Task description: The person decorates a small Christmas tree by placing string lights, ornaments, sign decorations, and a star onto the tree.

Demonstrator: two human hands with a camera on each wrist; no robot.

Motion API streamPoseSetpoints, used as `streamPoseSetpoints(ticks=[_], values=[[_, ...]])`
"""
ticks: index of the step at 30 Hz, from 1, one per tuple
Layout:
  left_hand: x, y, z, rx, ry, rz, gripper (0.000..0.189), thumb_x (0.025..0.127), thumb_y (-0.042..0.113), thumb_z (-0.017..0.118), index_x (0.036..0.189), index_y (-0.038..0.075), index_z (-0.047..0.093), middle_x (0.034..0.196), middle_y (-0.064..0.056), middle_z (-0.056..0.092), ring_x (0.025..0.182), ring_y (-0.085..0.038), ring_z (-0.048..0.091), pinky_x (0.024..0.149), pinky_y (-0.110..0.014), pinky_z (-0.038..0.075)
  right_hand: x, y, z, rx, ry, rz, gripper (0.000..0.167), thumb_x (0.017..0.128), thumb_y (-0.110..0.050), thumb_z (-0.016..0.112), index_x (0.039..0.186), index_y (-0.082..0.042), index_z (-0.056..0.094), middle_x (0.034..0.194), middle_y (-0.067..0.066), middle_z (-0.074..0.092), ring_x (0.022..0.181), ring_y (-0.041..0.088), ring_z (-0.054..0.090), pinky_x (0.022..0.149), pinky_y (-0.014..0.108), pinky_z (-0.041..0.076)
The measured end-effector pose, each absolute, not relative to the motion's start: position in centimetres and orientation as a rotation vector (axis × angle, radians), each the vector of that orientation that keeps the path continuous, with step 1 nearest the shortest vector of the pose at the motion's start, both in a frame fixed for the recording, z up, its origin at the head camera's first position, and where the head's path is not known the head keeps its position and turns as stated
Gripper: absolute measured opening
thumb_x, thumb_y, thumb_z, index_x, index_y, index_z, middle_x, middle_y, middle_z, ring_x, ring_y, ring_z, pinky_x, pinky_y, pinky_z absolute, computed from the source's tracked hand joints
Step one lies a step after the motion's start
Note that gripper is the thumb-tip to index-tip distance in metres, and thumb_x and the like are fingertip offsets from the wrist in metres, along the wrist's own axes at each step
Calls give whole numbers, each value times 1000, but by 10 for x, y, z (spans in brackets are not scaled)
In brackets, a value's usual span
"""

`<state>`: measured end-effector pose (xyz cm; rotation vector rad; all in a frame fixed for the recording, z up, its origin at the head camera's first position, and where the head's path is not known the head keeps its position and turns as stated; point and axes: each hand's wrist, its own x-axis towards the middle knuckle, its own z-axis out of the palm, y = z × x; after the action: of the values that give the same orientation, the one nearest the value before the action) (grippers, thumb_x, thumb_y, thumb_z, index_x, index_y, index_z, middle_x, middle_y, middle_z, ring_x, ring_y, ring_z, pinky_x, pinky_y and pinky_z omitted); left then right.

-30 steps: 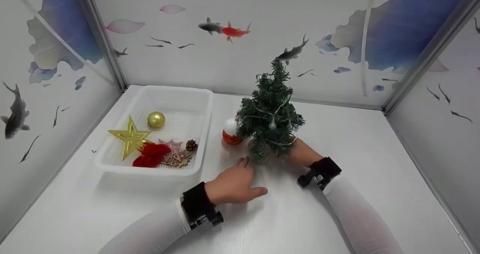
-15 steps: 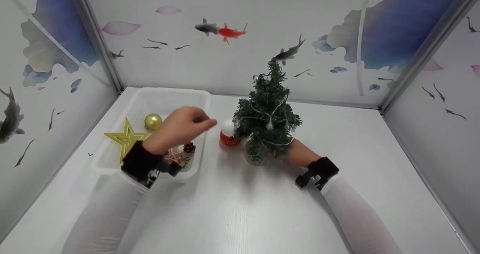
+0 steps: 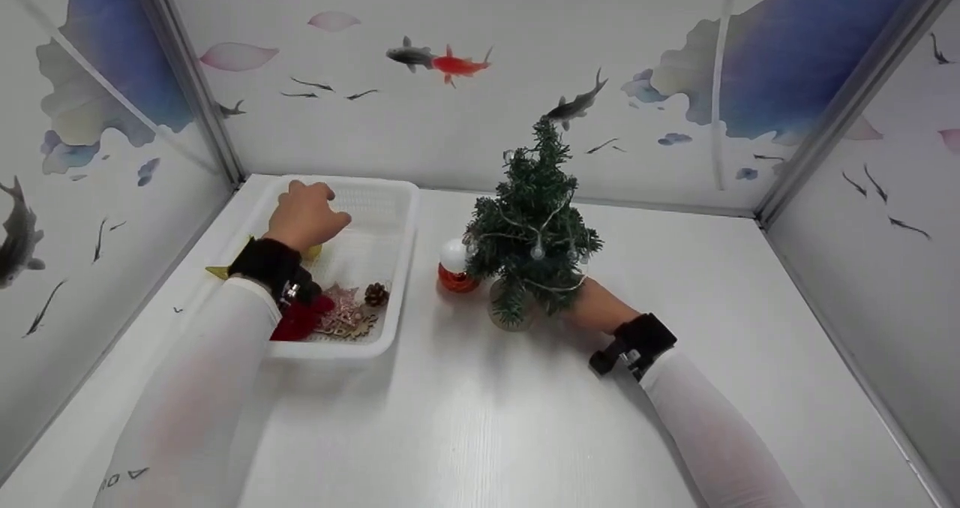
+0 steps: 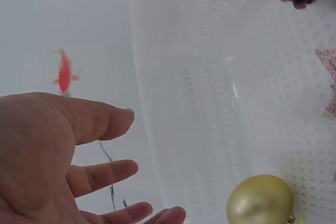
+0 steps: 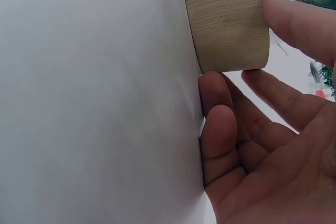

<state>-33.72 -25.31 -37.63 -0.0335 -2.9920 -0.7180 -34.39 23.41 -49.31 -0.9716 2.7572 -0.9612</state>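
Observation:
My left hand (image 3: 306, 215) is over the back left of a white plastic basket (image 3: 411, 260), its fingers spread and bent a little with nothing between them. A gold ball (image 4: 261, 201) lies in the basket below it, mostly hidden by the hand in the head view. On the right, a small green Christmas tree (image 3: 536, 215) with a string of clear bulbs stands upright on the table. My right hand (image 3: 600, 305) holds its round wooden base (image 5: 228, 24) low down, thumb at the upper edge and index fingertip against the side; tree branches partly hide this hand.
In the basket also lie a red velvety bow (image 3: 300, 320), a pink glittery star (image 3: 343, 305) and a pinecone (image 3: 376, 294). One tip of a gold star (image 3: 217, 272) shows past my left wrist. A red-and-white ornament (image 3: 456, 268) stands between basket and tree. Printed panels enclose the table.
My left hand has moved from the table in front of the tree, leftward and back, to over the basket. The right hand stays at the tree's base.

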Motion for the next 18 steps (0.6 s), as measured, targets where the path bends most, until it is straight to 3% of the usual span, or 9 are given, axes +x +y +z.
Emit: streamPoseSetpoints(ticks=[5, 10, 18], values=[[-338, -263, -392, 33, -3112, -593, 54, 100, 12, 53, 145, -18, 55, 142, -47, 43, 130, -65, 43, 104, -75, 45, -343, 232, -495, -995, 2735, -978, 60, 108, -17, 70, 158, 11, 52, 154, 32, 60, 140, 50, 59, 120, 61, 45], [-336, -265, -400, -76, -3257, -415, 42, 100, 1, 45, 134, -18, 60, 132, -48, 51, 120, -62, 48, 105, -68, 42, -343, 233, -494, -1026, 2746, -936, 59, 106, -15, 68, 157, 12, 53, 151, 33, 61, 137, 51, 61, 118, 62, 46], [-330, -264, -399, -241, -3323, -298, 46, 106, -4, 42, 148, -14, 59, 148, -41, 57, 136, -63, 53, 112, -67, 47, -344, 236, -496, -1056, 2743, -937, 57, 109, -14, 64, 159, 11, 51, 155, 32, 58, 142, 50, 57, 121, 61, 44]])
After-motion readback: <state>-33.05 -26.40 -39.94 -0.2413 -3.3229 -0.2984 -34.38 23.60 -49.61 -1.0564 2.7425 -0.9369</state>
